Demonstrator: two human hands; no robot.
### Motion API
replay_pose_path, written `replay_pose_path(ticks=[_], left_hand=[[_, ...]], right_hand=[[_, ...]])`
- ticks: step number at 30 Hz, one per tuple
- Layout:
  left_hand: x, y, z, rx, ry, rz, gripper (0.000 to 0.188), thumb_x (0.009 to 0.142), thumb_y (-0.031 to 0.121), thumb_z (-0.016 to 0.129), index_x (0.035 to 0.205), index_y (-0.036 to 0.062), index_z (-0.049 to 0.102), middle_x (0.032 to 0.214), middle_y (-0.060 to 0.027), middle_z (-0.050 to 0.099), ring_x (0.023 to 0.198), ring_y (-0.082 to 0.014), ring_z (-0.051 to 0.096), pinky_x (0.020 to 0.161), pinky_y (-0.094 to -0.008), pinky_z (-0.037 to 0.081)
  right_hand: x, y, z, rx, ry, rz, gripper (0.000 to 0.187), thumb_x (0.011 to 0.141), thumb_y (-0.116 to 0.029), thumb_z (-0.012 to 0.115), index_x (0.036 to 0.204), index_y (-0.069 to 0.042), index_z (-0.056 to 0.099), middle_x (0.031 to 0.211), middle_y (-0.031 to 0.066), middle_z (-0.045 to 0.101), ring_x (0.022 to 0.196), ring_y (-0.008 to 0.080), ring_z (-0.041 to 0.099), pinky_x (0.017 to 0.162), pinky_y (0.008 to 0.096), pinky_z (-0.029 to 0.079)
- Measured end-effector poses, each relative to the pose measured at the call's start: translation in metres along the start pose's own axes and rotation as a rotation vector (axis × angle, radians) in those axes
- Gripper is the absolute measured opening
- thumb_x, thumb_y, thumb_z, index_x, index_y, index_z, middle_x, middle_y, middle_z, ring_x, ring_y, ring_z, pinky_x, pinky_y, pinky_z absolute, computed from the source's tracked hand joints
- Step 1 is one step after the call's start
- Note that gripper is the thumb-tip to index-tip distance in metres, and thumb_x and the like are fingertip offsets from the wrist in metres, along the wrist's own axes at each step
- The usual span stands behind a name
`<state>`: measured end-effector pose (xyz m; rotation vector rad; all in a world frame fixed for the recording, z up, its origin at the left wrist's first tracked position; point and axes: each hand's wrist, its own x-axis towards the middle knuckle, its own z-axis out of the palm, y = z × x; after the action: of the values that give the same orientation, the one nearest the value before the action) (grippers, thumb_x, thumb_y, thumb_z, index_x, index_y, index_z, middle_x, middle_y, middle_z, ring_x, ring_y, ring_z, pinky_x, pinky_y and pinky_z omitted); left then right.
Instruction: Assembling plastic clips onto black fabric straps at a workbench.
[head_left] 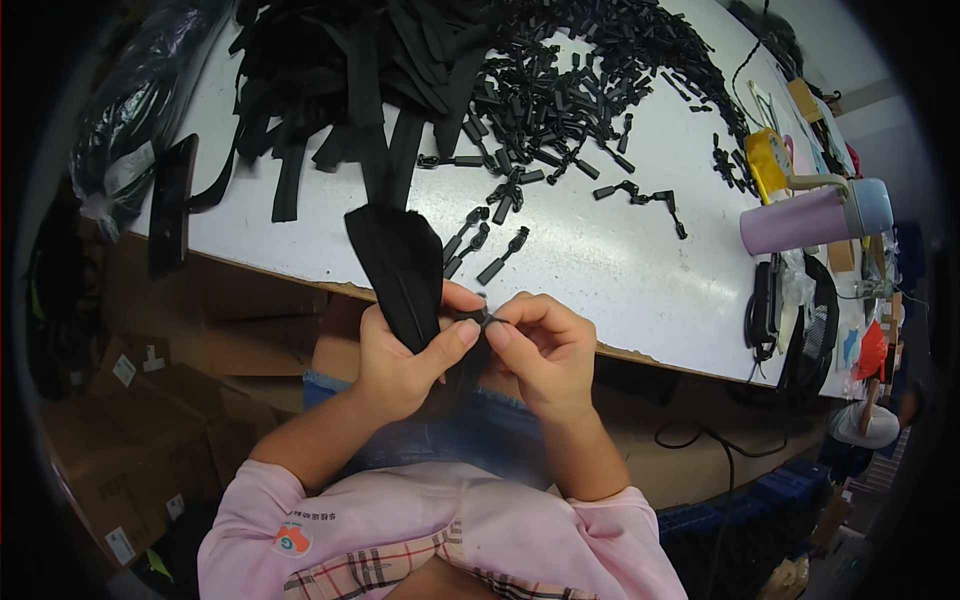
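Note:
My left hand (397, 362) is closed around a long black zipper strip (398, 262). One folded part of it stands up above the hand over the table edge, and a darker length hangs below between my hands. Thumb and forefinger of my right hand (552, 358) pinch a small dark zipper part (485, 316) right beside my left thumb. Its exact shape is mostly covered by the fingertips. Just beyond, on the white table (350, 255), lie a few loose black zipper sliders with long pulls (492, 268).
A heap of black strips (350, 70) covers the far left, beside a large pile of zipper sliders (560, 120). A dark flat phone-like slab (172, 205) juts over the left edge. A lilac bottle (800, 218) and yellow tape roll (767, 165) are at right. Cardboard boxes (150, 450) stand below left.

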<state>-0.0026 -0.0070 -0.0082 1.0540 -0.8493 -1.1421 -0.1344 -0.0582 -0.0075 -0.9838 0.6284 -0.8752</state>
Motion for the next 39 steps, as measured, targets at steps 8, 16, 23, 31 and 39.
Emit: replay_pose_path(ticks=[8,16,23,31,39], left_hand=[[0.002,0.006,-0.001,-0.037,-0.086,-0.108,0.016,0.072,0.004,0.057,0.086,-0.0032,0.054,0.08,-0.0074,0.052,0.047,-0.0038,0.042,0.039,-0.0141,0.03],[0.001,0.008,0.008,0.044,-0.022,-0.003,0.018,0.078,0.004,0.053,0.094,-0.003,0.054,0.071,-0.0014,0.056,0.063,-0.0035,0.05,0.06,-0.0173,0.041],[-0.001,0.01,0.006,0.115,-0.045,0.03,0.016,0.075,0.002,0.055,0.089,-0.0026,0.053,0.083,-0.0062,0.049,0.051,-0.003,0.043,0.043,-0.0142,0.033],[0.0,0.004,0.0,0.347,-0.152,0.243,0.014,0.074,-0.001,0.056,0.088,-0.0025,0.055,0.083,-0.0071,0.049,0.071,-0.0089,0.048,0.062,-0.018,0.039],[-0.003,0.021,-0.001,0.029,-0.066,-0.277,0.01,0.077,0.005,0.055,0.084,-0.0006,0.052,0.076,-0.0069,0.049,0.068,-0.0086,0.046,0.059,-0.0198,0.037]], right_hand=[[0.004,-0.009,-0.012,0.143,-0.147,0.266,0.006,0.075,-0.003,0.057,0.078,0.002,0.053,0.062,0.0045,0.052,0.046,0.0037,0.042,0.037,0.0159,0.031],[-0.004,0.004,0.004,-0.347,0.04,-0.269,0.005,0.078,-0.003,0.053,0.08,0.002,0.052,0.07,0.0013,0.05,0.056,0.0016,0.042,0.048,0.0134,0.032],[-0.003,-0.001,-0.004,-0.175,-0.097,-0.05,0.007,0.081,-0.007,0.051,0.082,0.001,0.051,0.068,0.0001,0.048,0.054,0.0019,0.039,0.047,0.0142,0.031],[-0.006,0.007,-0.003,-0.118,-0.069,-0.072,0.008,0.081,-0.007,0.05,0.083,0.001,0.051,0.069,0.0021,0.05,0.054,0.0053,0.042,0.047,0.0165,0.033],[-0.002,0.0,-0.004,-0.684,-0.069,-0.687,0.011,0.069,0.001,0.059,0.079,0.001,0.054,0.067,0.0072,0.053,0.053,0.0147,0.047,0.047,0.0206,0.036]])
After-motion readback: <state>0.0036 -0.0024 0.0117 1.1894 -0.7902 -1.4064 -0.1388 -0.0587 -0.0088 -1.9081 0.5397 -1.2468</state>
